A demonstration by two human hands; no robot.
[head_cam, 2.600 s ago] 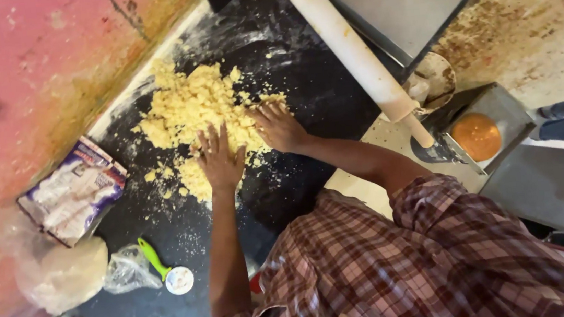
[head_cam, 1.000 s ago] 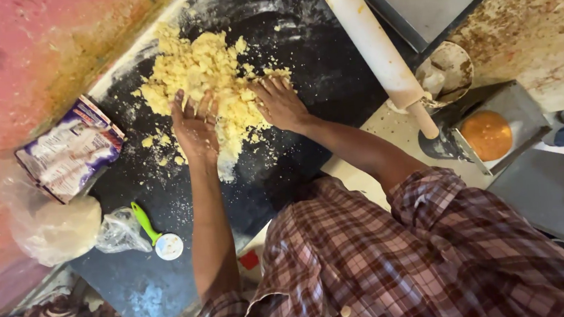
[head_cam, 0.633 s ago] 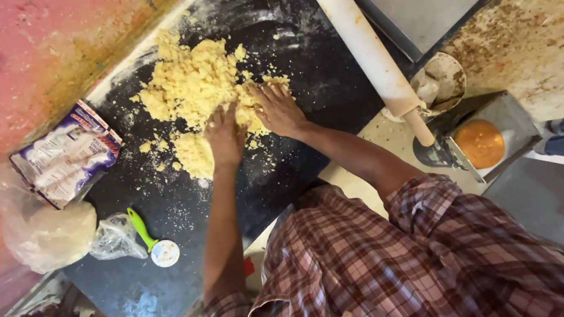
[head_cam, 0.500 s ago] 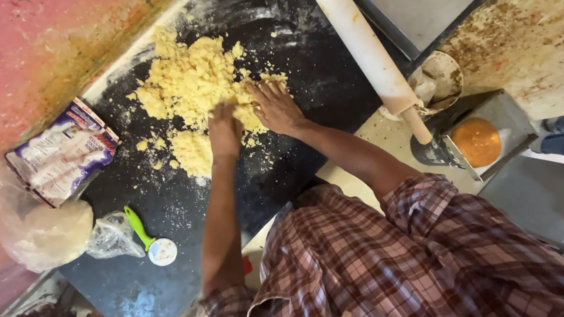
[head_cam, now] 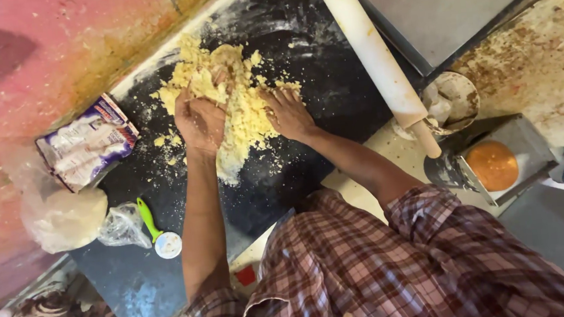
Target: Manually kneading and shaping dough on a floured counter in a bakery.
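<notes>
A pile of yellow crumbly dough (head_cam: pixel 240 118) lies on a black, flour-dusted stone slab (head_cam: pixel 314 59). My left hand (head_cam: pixel 199 118) is dug into the pile's left side, palm turned up and fingers curled around a clump of crumbs. At the right edge of the pile, my right hand (head_cam: pixel 288 113) lies flat with fingers spread, pressing the dough. Both forearms are bare and reach out from my plaid shirt.
A long wooden rolling pin (head_cam: pixel 372 60) lies to the right of the dough. A printed flour packet (head_cam: pixel 87 141), a plastic bag (head_cam: pixel 60 218) and a green-handled tool (head_cam: pixel 154 229) sit left. A steel container with orange contents (head_cam: pixel 494 164) and a small bowl (head_cam: pixel 452 97) stand right.
My left hand has moved from the near edge of the pile farther into it and turned palm up, gathering crumbs. My right hand stays on the dough's right side.
</notes>
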